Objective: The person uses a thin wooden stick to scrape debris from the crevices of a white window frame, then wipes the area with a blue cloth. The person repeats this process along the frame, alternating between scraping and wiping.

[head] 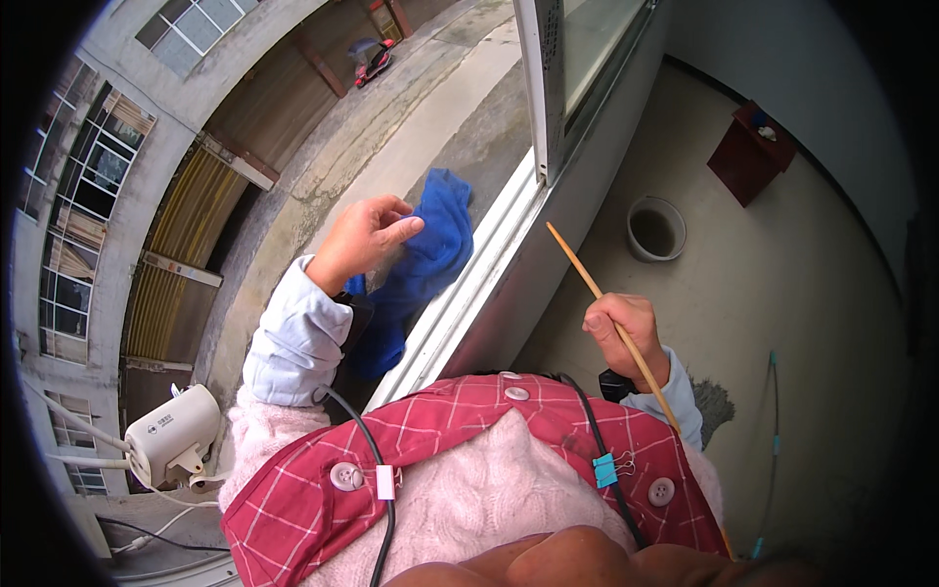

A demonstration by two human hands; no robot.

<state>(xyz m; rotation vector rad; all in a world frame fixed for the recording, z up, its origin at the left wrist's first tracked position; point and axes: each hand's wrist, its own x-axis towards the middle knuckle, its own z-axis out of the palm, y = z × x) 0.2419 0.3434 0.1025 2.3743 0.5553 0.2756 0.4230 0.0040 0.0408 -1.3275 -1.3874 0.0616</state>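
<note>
My left hand (370, 238) is out past the window track, its thumb and fingers apart. Just beyond it a blue cloth (440, 235) lies bunched along the outer side of the window sill (469, 282); whether the fingertips touch the cloth is unclear. Inside the room, my right hand (623, 337) is closed around a thin wooden stick (579, 268). The stick's tapered tip points up toward the window frame (546, 110), and its lower part runs behind my sleeve and the red checked apron (293, 506).
On the room floor stand a white bucket (656, 249) of murky liquid and a dark red box-shaped stand (748, 161). A thin rod (775, 440) and a grey patch (711, 411) are at right. Outside, a white cylindrical device (172, 436) with cables hangs at left, above the street (345, 176).
</note>
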